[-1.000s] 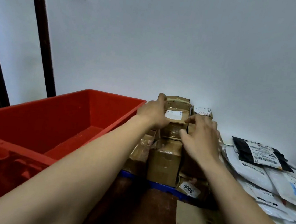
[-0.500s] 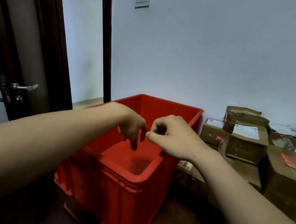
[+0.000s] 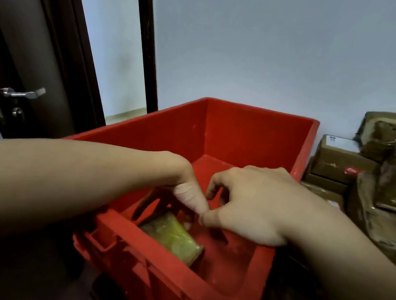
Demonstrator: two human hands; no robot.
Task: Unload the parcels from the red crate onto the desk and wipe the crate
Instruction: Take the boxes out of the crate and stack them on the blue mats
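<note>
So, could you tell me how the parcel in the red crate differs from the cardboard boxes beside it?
The parcel is wrapped in shiny yellow-green film; the cardboard boxes are dull brown with white labels. The parcel lies alone inside the red crate; the cardboard boxes are stacked outside it, on its right. Both are box-shaped.

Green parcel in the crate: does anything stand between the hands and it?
Nothing visible does. The parcel lies in the crate, right under the left hand and right hand; whether they touch it cannot be told.
</note>
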